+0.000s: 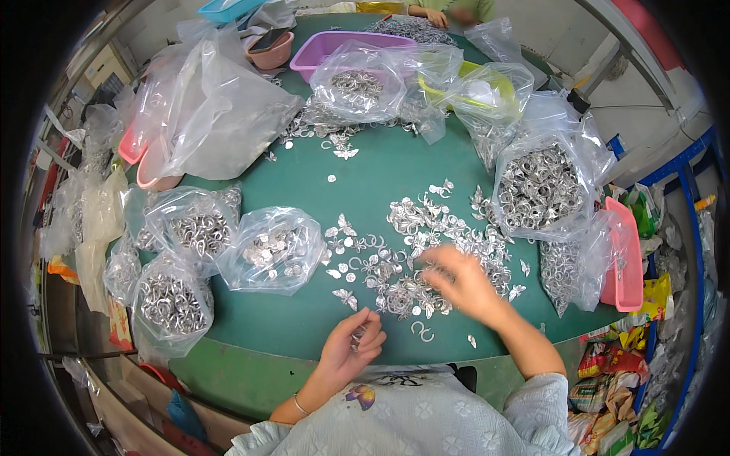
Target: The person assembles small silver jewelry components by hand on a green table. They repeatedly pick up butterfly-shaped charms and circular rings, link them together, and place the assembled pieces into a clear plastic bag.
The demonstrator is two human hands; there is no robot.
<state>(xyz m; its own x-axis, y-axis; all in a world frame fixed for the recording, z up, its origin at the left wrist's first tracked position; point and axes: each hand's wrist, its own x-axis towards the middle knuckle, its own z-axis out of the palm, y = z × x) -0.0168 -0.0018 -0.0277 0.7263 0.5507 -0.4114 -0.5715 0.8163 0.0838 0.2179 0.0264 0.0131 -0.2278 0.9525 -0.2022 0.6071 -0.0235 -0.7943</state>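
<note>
Pointing inward, hands [344, 348] curl, the right [464, 283] apparently looser.

Around the green table [380, 161]
Toward the far side I see a purple basin [314, 53], a yellow-green basin [432, 93] to its right and a pink bowl [277, 58] bearing a dark flat object [268, 40] to its left. On the right, a pink tray [626, 262] sits at the table's edge, near blue shelving [689, 181] and bright packages [657, 299].

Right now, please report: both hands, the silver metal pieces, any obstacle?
Left hand: curled around small silver metal pieces.
Right hand: blurred, at loose pile of silver metal pieces, contact unclear.
Transparent plastic bag left of pile, not blocking.
</note>
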